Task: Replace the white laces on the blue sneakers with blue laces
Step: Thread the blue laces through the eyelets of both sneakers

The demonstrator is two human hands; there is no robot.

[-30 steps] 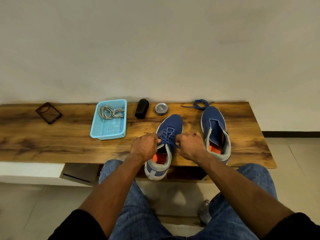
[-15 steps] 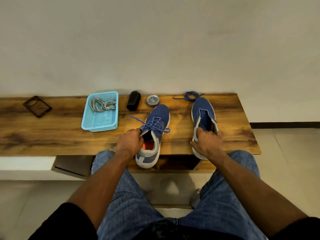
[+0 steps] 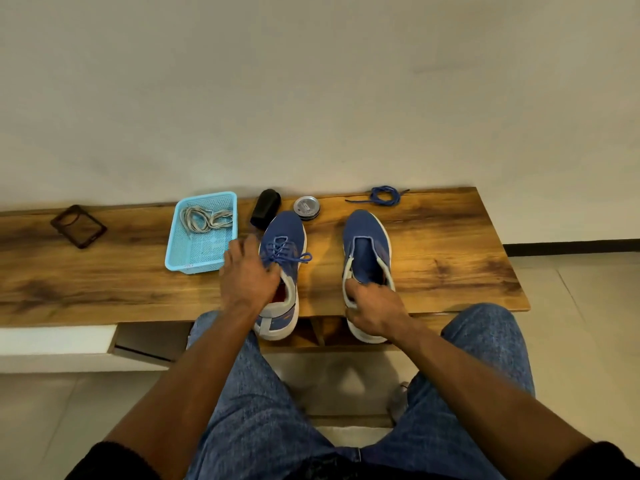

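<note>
Head view: the laced blue mesh sneaker (image 3: 282,268) has been shifted by the left hand (image 3: 247,277) towards 9 o'clock, beside the light blue plastic basket (image 3: 202,233) with the white laces (image 3: 204,218); the hand now rests on its collar, the grasp unclear. The right hand (image 3: 375,308) has moved to the unlaced blue sneaker (image 3: 367,258) and grips its heel collar. The spare coiled blue lace (image 3: 382,195) waits at 12 o'clock on the wooden counter (image 3: 450,244), so the second sneaker seems next.

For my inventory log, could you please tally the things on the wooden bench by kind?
Blue sneakers: 2 (laced, unlaced)
Loose blue lace: 1
White laces bundle: 1
Light blue basket: 1
Black brush-like object: 1
Round tin: 1
Dark phone case: 1
Total: 8
</note>
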